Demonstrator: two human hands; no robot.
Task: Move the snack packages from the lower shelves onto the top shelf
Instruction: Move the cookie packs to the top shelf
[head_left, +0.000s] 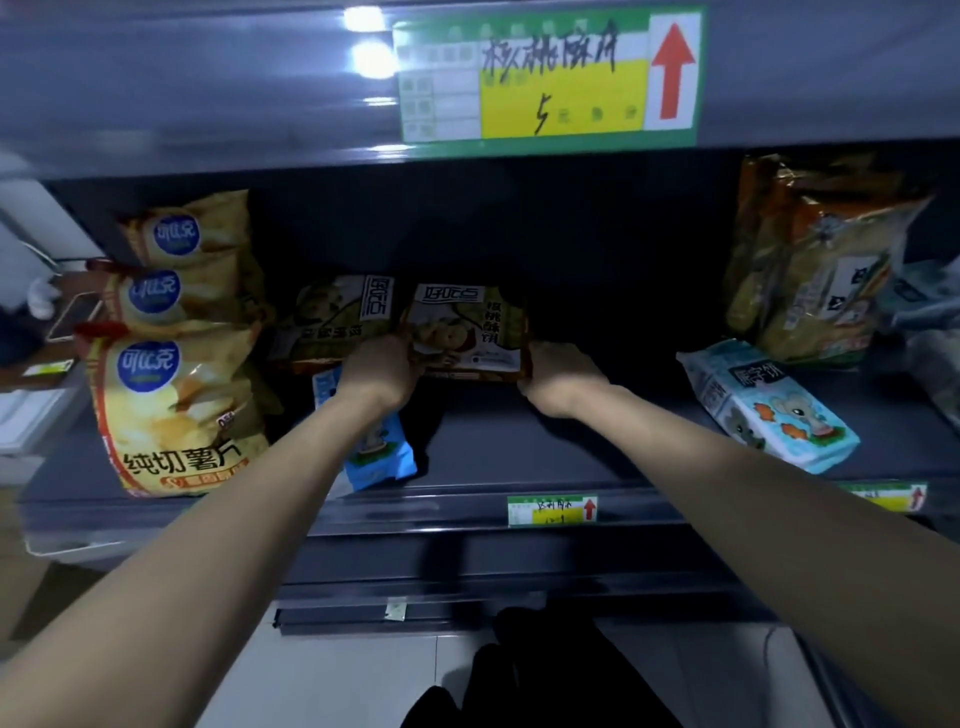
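A cookie package (467, 332) with a brown and green print stands at the middle of a dark lower shelf (519, 441). My left hand (379, 371) grips its left edge and my right hand (558, 376) grips its lower right corner. A second, similar cookie package (337, 319) stands just to its left, partly behind my left hand. Under my left forearm lies a blue snack pack (382, 457). The shelf above shows only its front edge (208, 93), with a green and yellow price label (545, 78) bearing a red arrow.
Three yellow chip bags (176, 405) stand in a row at the shelf's left. A light blue biscuit pack (769, 410) lies at the right, with orange and yellow bags (810, 270) standing behind it. Small price tags (553, 510) sit on the shelf's front rail. White floor tiles show below.
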